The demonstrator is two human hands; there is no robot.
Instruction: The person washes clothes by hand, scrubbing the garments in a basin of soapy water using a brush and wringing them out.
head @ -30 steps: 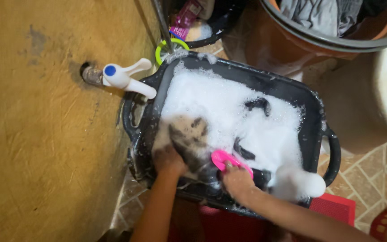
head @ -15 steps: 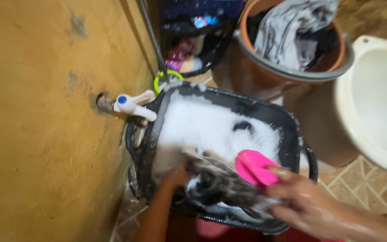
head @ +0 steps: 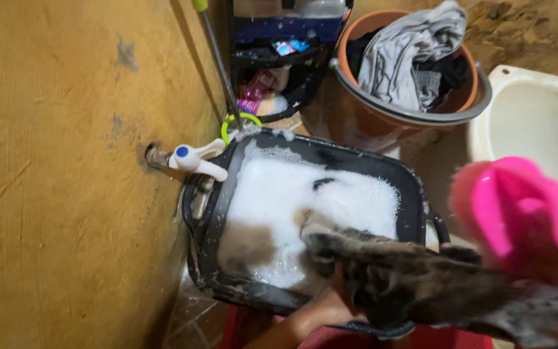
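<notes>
Lifting clear of the suds since a moment ago, the pink scrub brush (head: 524,216) now looms close and blurred, its hand hidden so grip unreadable, left hand (head: 321,310) fingers clamped on the dripping dark garment (head: 408,278) over the black basin (head: 414,194), orange laundry bucket (head: 356,116) behind, white tap (head: 195,160) alongside.

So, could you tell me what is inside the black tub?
The black tub holds white suds, with one end of a wet patterned cloth trailing in. Anything under the foam is hidden.
</notes>
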